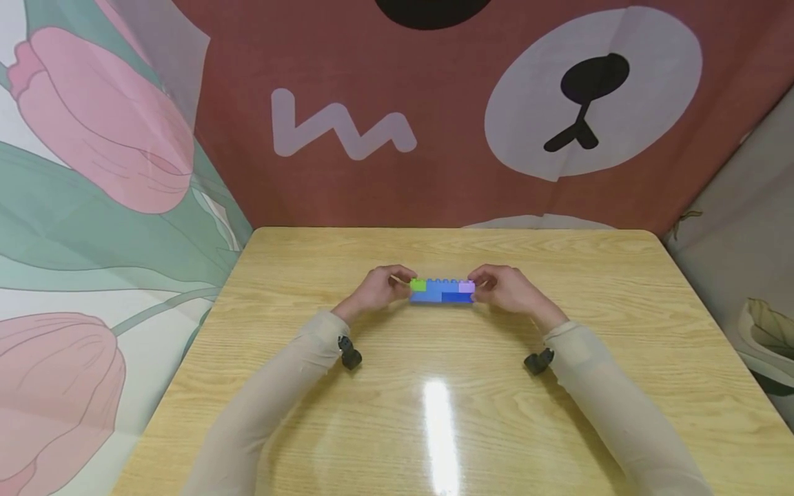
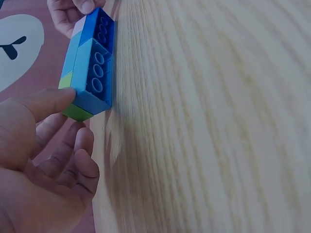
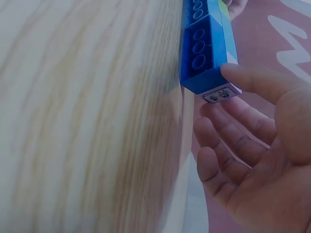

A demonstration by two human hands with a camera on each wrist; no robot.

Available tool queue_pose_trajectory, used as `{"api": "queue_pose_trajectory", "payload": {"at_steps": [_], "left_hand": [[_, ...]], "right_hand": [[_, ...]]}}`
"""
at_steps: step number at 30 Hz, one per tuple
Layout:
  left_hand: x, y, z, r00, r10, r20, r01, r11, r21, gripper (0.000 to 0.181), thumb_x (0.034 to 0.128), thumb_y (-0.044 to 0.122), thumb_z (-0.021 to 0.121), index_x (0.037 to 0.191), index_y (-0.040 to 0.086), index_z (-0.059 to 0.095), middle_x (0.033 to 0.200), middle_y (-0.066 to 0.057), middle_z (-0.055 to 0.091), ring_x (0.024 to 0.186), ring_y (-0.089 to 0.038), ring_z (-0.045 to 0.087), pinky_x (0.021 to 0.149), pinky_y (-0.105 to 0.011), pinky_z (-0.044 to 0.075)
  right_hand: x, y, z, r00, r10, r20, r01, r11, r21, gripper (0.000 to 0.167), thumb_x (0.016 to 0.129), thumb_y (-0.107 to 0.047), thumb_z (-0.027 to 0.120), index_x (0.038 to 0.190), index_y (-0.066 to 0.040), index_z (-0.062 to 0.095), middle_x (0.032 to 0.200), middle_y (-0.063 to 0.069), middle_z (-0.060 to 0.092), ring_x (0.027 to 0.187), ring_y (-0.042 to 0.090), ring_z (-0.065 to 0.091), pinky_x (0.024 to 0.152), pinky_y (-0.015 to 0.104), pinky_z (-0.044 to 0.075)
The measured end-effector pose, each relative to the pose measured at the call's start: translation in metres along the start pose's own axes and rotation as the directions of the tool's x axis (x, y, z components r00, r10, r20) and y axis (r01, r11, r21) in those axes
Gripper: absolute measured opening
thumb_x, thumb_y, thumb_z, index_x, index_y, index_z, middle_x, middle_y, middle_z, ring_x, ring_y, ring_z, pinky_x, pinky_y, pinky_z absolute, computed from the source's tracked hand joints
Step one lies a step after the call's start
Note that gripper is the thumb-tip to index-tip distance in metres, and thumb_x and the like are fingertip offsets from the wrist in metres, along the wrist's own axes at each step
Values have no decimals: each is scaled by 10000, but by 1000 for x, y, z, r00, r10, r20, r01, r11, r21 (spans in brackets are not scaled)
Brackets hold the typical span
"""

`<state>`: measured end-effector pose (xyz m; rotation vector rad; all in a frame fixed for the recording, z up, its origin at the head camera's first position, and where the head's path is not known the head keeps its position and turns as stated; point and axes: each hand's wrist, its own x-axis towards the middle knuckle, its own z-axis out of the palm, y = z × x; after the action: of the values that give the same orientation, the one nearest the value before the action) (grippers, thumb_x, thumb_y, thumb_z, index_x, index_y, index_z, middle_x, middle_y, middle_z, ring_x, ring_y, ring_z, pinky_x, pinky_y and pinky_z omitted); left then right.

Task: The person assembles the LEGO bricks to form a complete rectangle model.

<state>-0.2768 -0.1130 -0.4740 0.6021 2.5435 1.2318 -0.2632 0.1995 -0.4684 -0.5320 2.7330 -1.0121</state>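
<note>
A bar of toy building blocks is between my two hands over the far middle of the table. Its upper row runs lime green, blue and lilac, with studs on top; two blue blocks, one lighter and one darker, form the lower row. At the green end, my left hand pinches the bar between thumb and fingers. My right hand pinches the lilac end the same way. Hollow undersides with round tubes show on the light blue block in the left wrist view and the dark blue block in the right.
The wooden table spreads around both forearms, with a bright light reflection near its front. Behind it hangs a red-brown cloth with a printed face. Flowered fabric hangs on the left. Each sleeve cuff carries a small black device.
</note>
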Motion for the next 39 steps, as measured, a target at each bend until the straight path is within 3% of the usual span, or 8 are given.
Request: {"api": "queue_pose_trajectory", "payload": {"at_steps": [10, 21, 31, 39], "left_hand": [[0, -2, 1, 1000, -24, -2, 24, 1000, 7, 398, 920, 184, 734, 1301, 114, 643, 1223, -110, 685, 1083, -266, 681, 786, -294, 570], [1, -2, -1, 1000, -29, -11, 29, 999, 36, 411, 918, 195, 737, 1308, 107, 644, 1178, -83, 719, 1066, -225, 679, 900, -338, 548], [0, -2, 0, 997, -71, 16, 71, 997, 26, 430, 953, 228, 694, 1362, 123, 610, 1220, -67, 699, 1111, -225, 653, 917, -369, 540], [0, -1, 1, 997, -77, 13, 76, 997, 33, 401, 968, 217, 668, 1355, 124, 613, 1221, -72, 693, 1100, -230, 646, 866, -328, 542]], "right_hand": [[2, 3, 0, 999, 25, 42, -24, 1000, -10, 459, 868, -232, 783, 1296, -138, 646, 1139, 88, 703, 1001, 225, 663, 842, 396, 553], [3, 3, -1, 999, 21, 45, -20, 1000, -14, 433, 889, -239, 758, 1293, -126, 649, 1125, 81, 711, 1028, 241, 652, 868, 416, 548], [3, 2, -2, 998, 24, 56, -22, 999, -36, 448, 927, -265, 711, 1328, -83, 628, 1157, 106, 713, 1059, 261, 660, 891, 440, 551], [2, 2, -3, 996, 48, 81, -45, 998, -34, 449, 945, -275, 692, 1347, -92, 615, 1172, 103, 706, 1061, 255, 658, 867, 413, 557]]}}
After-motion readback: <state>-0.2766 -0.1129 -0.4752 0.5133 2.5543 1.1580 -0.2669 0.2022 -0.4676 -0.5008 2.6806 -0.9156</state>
